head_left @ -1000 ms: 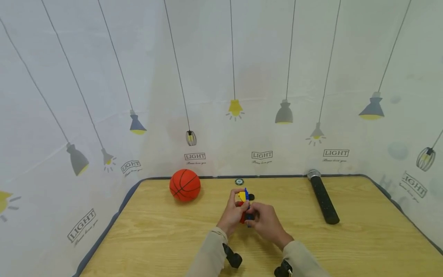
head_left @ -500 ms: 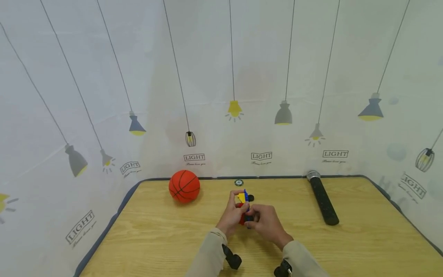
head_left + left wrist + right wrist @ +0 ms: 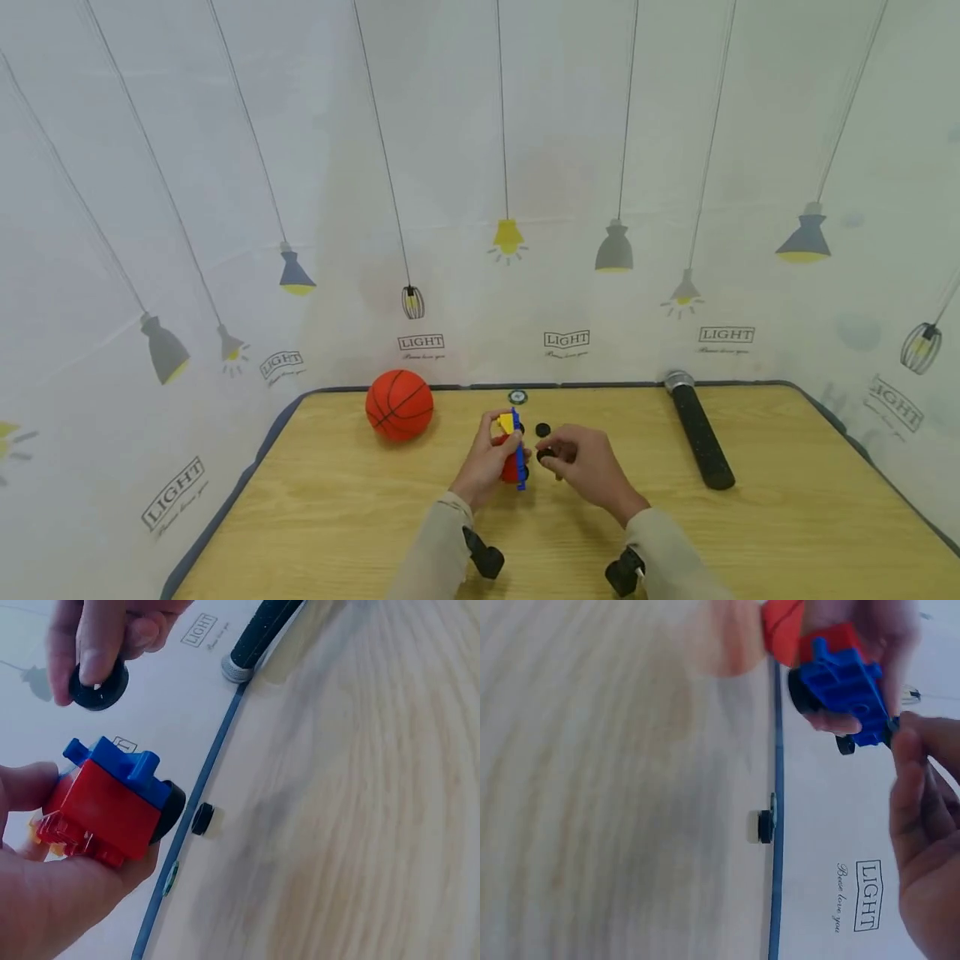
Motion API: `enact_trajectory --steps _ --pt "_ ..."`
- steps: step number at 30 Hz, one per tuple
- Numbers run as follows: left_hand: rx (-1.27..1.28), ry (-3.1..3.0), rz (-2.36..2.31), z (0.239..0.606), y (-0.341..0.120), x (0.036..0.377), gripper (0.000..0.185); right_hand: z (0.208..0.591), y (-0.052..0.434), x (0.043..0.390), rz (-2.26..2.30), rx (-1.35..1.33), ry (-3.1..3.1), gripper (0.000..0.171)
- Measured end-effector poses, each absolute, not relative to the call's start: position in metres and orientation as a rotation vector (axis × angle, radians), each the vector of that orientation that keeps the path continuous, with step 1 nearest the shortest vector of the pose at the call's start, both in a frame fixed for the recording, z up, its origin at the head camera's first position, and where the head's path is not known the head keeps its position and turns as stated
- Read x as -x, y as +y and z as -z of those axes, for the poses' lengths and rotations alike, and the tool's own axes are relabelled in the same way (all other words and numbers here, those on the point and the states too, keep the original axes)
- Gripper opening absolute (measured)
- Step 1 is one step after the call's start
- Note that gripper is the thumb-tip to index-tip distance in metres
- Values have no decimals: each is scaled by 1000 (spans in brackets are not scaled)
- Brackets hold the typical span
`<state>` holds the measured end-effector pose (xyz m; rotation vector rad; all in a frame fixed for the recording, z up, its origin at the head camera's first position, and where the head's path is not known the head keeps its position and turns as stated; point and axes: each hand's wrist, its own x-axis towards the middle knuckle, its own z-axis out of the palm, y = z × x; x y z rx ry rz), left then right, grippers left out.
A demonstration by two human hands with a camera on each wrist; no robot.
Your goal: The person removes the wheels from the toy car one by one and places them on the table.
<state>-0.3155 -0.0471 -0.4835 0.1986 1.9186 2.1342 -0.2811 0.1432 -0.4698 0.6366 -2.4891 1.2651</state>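
Observation:
Near the middle of the table, my left hand [image 3: 483, 462] grips a small toy truck with a red body [image 3: 112, 810], a blue chassis [image 3: 847, 690] and a yellow part [image 3: 506, 423]. Its underside faces right, toward the other hand. Black wheels sit on the chassis, one wheel [image 3: 802, 691] at an end and another wheel [image 3: 845, 745] farther along. Just right of the truck, my right hand [image 3: 592, 471] pinches a loose black wheel [image 3: 101, 686] between thumb and fingers, apart from the chassis in the head view. Another black wheel [image 3: 543, 430] lies flat on the table beyond the hands.
An orange basketball [image 3: 400, 406] sits at the back left. A small round chip [image 3: 518, 397] lies by the table's back edge. To the right rests a black microphone [image 3: 701, 433] with a silver head. A printed cloth wall [image 3: 480, 167] encloses the wooden table [image 3: 337, 517].
The hands have drawn apart: the left hand with the truck shifted left and turned it, the right hand moved right, pinching a black wheel. The loose wheel on the table shows fully now.

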Motion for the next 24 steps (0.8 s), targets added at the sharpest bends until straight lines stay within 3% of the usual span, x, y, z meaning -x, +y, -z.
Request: enact_trajectory --steps 14,24 --pt "-169 2039 -2126 479 -54 314 43 469 164 303 -1610 -319 -2617 22" --pt "-199 2045 -2121 482 -55 313 44 477 164 319 -1726 52 -2631 19"
